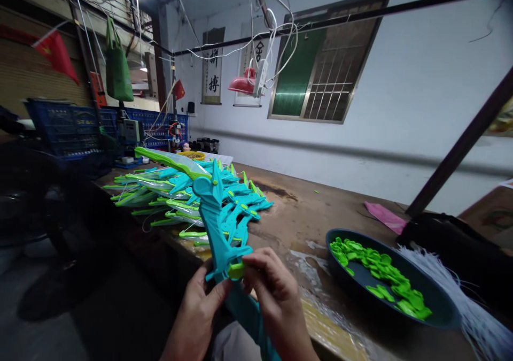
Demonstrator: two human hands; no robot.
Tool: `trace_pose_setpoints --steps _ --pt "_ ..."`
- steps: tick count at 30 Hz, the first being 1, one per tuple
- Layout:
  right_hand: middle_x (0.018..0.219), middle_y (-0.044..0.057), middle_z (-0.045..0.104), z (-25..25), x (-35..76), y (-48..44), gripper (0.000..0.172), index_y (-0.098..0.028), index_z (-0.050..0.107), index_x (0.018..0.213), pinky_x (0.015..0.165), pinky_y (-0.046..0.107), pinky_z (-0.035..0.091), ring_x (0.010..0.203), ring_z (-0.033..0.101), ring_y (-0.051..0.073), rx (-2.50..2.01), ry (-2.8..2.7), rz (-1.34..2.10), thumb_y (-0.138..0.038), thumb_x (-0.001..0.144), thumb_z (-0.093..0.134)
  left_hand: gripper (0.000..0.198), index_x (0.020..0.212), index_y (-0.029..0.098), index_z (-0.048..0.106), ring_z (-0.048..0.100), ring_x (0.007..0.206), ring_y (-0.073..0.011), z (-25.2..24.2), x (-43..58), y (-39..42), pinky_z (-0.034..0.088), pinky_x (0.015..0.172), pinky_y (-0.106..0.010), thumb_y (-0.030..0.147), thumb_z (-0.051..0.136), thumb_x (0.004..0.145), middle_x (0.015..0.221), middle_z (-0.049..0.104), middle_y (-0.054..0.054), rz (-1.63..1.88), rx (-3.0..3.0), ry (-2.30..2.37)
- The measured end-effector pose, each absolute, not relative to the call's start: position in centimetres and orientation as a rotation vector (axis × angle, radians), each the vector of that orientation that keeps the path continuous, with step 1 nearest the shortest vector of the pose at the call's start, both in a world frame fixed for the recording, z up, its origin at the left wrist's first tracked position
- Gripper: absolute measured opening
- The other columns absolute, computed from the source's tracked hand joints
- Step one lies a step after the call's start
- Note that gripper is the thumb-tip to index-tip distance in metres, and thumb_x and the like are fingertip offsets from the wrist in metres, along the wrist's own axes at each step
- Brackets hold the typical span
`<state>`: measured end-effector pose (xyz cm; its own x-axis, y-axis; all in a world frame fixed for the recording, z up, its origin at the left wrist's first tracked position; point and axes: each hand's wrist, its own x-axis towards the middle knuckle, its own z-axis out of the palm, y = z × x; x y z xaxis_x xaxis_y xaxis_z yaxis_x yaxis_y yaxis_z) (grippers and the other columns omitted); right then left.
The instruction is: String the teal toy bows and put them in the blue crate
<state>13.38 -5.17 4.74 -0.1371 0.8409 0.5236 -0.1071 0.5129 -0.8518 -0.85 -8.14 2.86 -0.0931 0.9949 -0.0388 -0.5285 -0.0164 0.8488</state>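
Observation:
A teal plastic toy bow (212, 222) with a lime-green and clear limb at its upper end slants up from my lap. My left hand (198, 307) is closed around its middle, the thumb pressed near a slot-like part. Between the fingertips of my right hand (276, 297) is a small lime-green plastic piece (236, 270), held against the bow's middle. The bow's lower end runs down behind my right hand and is partly hidden. Behind it, a pile of similar toy bows (236, 203) lies on the table.
On the right of the table (304, 200) stands a dark round basin (444, 310) with many loose green pieces. Beside it are a bundle of white strings (468, 302), a black bag (444, 243) and a pink cloth (385, 216). A red lamp (242, 85) hangs above.

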Motion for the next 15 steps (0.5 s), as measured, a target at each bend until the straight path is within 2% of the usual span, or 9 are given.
trace_pose_setpoints --steps 5,9,15 --pt "0.085 0.005 0.062 5.0 13.9 -5.6 0.012 -0.028 0.075 0.098 0.06 0.027 0.048 0.073 0.06 0.019 -0.728 -1.616 0.724 -0.03 0.096 0.063 0.057 0.131 0.02 0.063 0.067 0.111 -0.0324 2.6 -0.9 -8.5 0.052 0.095 -0.038 0.035 0.081 0.08 0.121 0.075 -0.011 1.455 0.822 0.86" --pt "0.082 0.003 0.063 6.4 14.5 -5.6 0.014 -0.026 0.072 0.09 0.061 0.025 0.047 0.071 0.062 0.018 -0.768 -1.74 0.605 -0.024 0.096 0.06 0.055 0.132 0.019 0.062 0.066 0.114 -0.0321 2.1 -0.8 -8.5 0.05 0.1 -0.04 0.035 0.078 0.082 0.124 0.073 -0.012 1.443 0.907 0.888" --pt "0.083 0.003 0.06 6.2 14.3 -6.0 0.01 -0.021 0.061 0.09 0.064 0.026 0.044 0.073 0.06 0.016 -0.921 -1.836 0.49 -0.017 0.095 0.054 0.056 0.129 0.018 0.065 0.071 0.1 -0.0292 1.9 -0.2 -8.3 0.054 0.094 -0.038 0.041 0.079 0.08 0.115 0.077 -0.011 1.497 0.906 0.976"
